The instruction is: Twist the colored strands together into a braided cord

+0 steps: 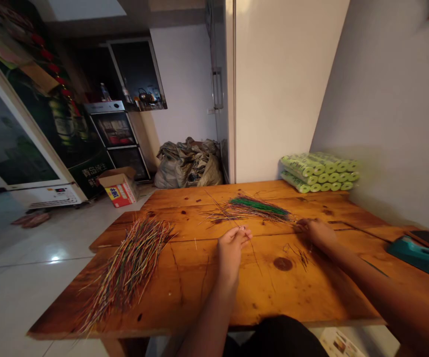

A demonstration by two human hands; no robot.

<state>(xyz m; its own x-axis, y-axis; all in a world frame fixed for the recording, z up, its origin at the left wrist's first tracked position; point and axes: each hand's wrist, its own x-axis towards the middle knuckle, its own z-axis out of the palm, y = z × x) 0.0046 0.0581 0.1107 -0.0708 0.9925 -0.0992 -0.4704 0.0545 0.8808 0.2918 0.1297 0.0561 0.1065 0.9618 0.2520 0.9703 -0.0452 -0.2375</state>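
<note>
My left hand (231, 248) is above the middle of the wooden table (251, 292), thumb and fingertips pinched on a thin wire. That wire sticks out past the fingers on both sides. My right hand (316, 233) is at the right end of a bundle of thin wires (261, 208), green in the middle with darker and reddish strands around. Its fingers are drawn together by the wire ends; what they grip is too small to make out. A larger loose pile of multicoloured wires (133, 263) lies on the table's left. Several short dark wire pieces (299, 254) lie near my right hand.
Stacked green-wrapped rolls (320, 172) stand at the table's back right. A teal object (420, 258) sits at the right edge. On the floor beyond are a cardboard box (120, 188) and full sacks (190, 163). A glass-door fridge (21, 129) stands at left.
</note>
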